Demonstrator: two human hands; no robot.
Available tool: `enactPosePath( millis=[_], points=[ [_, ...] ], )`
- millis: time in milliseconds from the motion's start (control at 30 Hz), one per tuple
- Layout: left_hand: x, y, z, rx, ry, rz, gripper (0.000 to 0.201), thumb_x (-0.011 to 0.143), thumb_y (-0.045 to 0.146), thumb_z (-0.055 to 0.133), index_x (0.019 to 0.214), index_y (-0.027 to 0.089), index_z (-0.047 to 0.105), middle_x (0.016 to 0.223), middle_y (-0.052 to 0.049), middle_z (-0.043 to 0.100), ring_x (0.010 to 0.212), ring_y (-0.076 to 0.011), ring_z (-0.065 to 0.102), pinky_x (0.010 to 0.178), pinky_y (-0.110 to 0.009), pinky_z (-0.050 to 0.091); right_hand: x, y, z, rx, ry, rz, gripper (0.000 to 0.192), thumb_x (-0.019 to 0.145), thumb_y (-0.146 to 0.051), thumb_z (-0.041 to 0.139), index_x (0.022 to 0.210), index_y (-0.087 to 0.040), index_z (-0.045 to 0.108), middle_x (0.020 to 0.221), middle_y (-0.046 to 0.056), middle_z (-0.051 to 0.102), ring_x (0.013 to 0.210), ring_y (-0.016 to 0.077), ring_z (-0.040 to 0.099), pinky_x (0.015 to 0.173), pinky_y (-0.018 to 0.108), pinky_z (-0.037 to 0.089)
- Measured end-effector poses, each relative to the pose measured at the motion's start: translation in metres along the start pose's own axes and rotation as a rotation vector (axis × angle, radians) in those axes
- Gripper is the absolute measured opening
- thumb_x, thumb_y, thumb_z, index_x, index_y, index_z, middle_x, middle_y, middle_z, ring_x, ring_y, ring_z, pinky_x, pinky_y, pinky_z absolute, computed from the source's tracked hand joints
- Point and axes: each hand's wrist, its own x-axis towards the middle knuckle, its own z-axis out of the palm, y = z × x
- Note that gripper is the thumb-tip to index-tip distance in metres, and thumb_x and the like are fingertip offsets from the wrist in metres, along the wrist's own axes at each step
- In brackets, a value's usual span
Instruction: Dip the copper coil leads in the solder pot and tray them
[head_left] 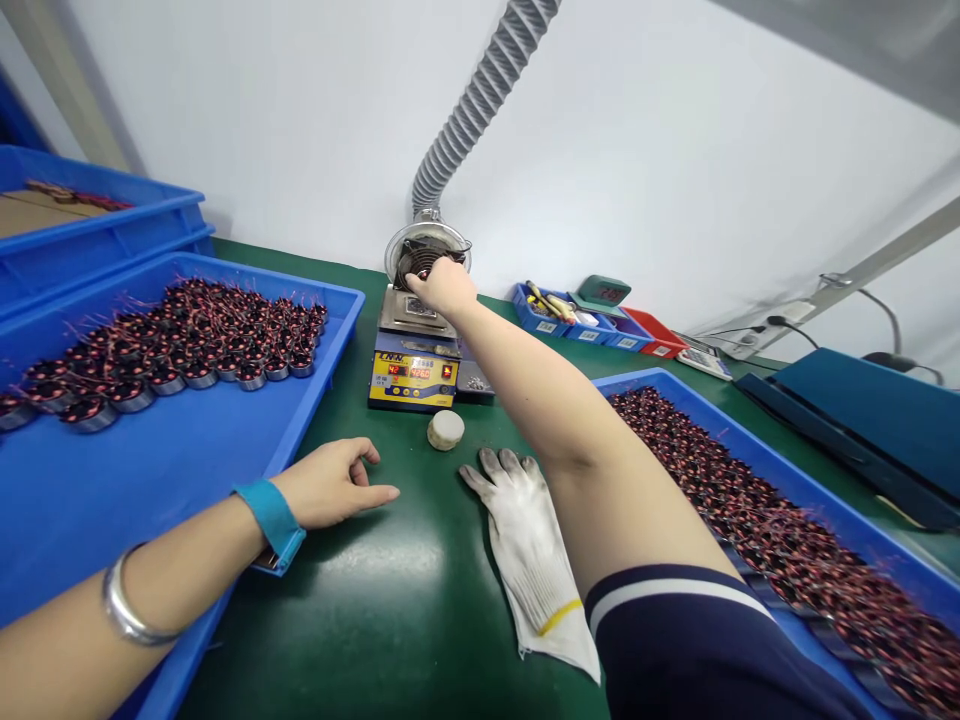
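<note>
Two bare hands work over a green surface [390,600]. The right hand [444,285] is stretched far forward and its fingers touch the round wire grille of a small fan [424,252], which stands behind a solder pot [416,345] with a red number display; whether the hand grips the grille or only rests on it, I cannot tell. A grey ribbed hose [480,100] rises from the fan along the wall. The left hand [334,483] lies on the surface beside a blue tray [187,460], holding nothing, with the index finger straight and the other fingers loosely curled. This tray carries copper wound coils [172,345]. Between the hands are a small round white lid [445,430] and a white work glove [529,545]. On the right, a second blue tray [660,383] is full of similar coils.
</note>
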Motion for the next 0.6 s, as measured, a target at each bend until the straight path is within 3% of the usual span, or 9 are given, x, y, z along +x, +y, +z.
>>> enactPosePath(
  millis=[233, 400, 500, 600],
  points=[
    [-0.001, 0.001, 0.0, -0.007, 0.0, -0.004, 0.056, 0.059, 0.057, 0.064, 0.096, 0.016, 0.053, 0.064, 0.0, 0.06, 0.054, -0.0163, 0.054, 0.052, -0.027, 0.037, 0.001, -0.001, 0.001, -0.039, 0.05, 0.025, 0.033, 0.078, -0.042, 0.054, 0.088, -0.011, 0.059, 0.096, 0.019, 0.063, 0.094, 0.0304, 0.061, 0.081, 0.042, 0.047],
    [0.0, -0.002, 0.0, 0.005, -0.001, 0.009, 0.057, 0.059, 0.058, 0.064, 0.096, 0.015, 0.053, 0.065, 0.0, 0.06, 0.055, -0.0163, 0.055, 0.052, -0.027, 0.037, 0.002, 0.003, -0.021, 0.129, 0.079, 0.043, 0.031, 0.078, -0.044, 0.055, 0.082, -0.013, 0.058, 0.084, 0.014, 0.063, 0.091, 0.0268, 0.06, 0.08, 0.038, 0.048],
    [0.001, -0.002, 0.001, 0.01, 0.001, 0.016, 0.057, 0.059, 0.057, 0.063, 0.096, 0.015, 0.054, 0.064, 0.0, 0.06, 0.055, -0.0167, 0.055, 0.052, -0.027, 0.038, -0.01, 0.009, -0.042, 0.326, 0.057, 0.08, 0.034, 0.079, -0.047, 0.054, 0.07, -0.015, 0.055, 0.064, 0.007, 0.056, 0.069, 0.0192, 0.059, 0.062, 0.03, 0.049],
    [0.0, 0.001, 0.001, -0.002, -0.001, 0.017, 0.057, 0.06, 0.058, 0.063, 0.096, 0.015, 0.054, 0.064, 0.0, 0.06, 0.056, -0.0167, 0.055, 0.053, -0.027, 0.039, -0.04, 0.021, -0.066, 0.564, -0.036, 0.192, 0.04, 0.079, -0.052, 0.054, 0.062, -0.016, 0.051, 0.049, 0.0, 0.046, 0.045, 0.0104, 0.047, 0.042, 0.023, 0.039]
  ],
)
